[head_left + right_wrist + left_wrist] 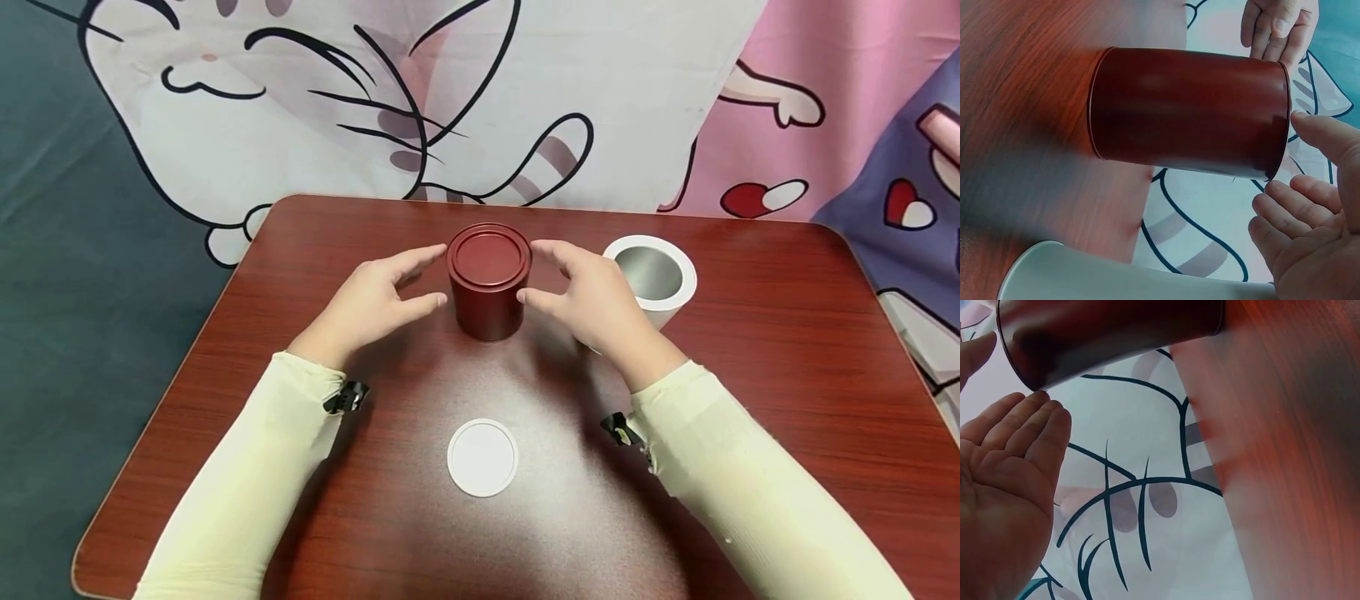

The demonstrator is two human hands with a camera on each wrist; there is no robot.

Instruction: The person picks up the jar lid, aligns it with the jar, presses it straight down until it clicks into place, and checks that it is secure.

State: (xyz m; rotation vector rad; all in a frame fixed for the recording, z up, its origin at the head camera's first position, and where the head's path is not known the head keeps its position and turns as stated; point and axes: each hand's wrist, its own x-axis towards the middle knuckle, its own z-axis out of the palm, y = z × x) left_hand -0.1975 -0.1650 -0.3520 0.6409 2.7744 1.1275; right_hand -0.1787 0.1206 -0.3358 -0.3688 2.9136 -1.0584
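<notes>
A dark red canister stands upright on the table, its round top facing up. To its left is my left hand, thumb and fingers spread apart with the tips close to the rim. On the other side my right hand is held the same way, fingertips right at the upper rim. In the right wrist view both hands flank the top end of the canister, and the fingers are extended, not curled round it. The left wrist view shows the left palm beside the canister.
Behind the right hand stands a white tapered container with an open, hollow top. A flat white disc lies on the reddish wooden table nearer to me. A cat-patterned cloth hangs beyond the far table edge.
</notes>
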